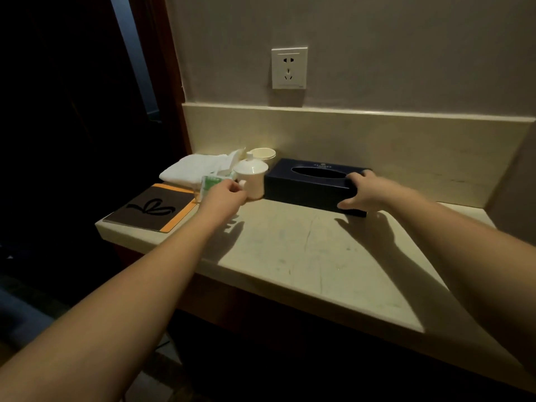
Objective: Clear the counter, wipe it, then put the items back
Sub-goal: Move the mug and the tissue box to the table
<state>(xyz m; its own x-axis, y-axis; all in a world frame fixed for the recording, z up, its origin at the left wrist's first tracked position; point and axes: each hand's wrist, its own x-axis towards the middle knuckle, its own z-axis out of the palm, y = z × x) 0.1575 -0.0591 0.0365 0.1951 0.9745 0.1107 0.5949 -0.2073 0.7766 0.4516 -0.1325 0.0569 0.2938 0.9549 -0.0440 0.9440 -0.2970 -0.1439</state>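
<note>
Pale marble counter (304,250), lit in the middle, with all items gathered at its rear left part. Dark blue tissue box (313,184) lying along the rear edge, oval slot upward, near the backsplash (377,146). Right hand (362,192) clamped on the right end of this box, fingers over the top, thumb against the front side. White lidded mug (252,178) standing upright just left of the box, almost touching it. Left hand (224,195) at the handle of this mug, fingers curled and pinching it. Green and white packet (213,184) just behind the left hand, partly hidden by it; cannot tell if touched. Paper cup (262,155) behind the mug, close to the backsplash. Folded white towel (194,169) at the rear left corner. Brown folder with orange border (153,208) flat at the left edge, in front of the towel. White wall socket (289,68) on the wall above the backsplash. Both forearms bare, with dark shadows of the hands on the counter.
</note>
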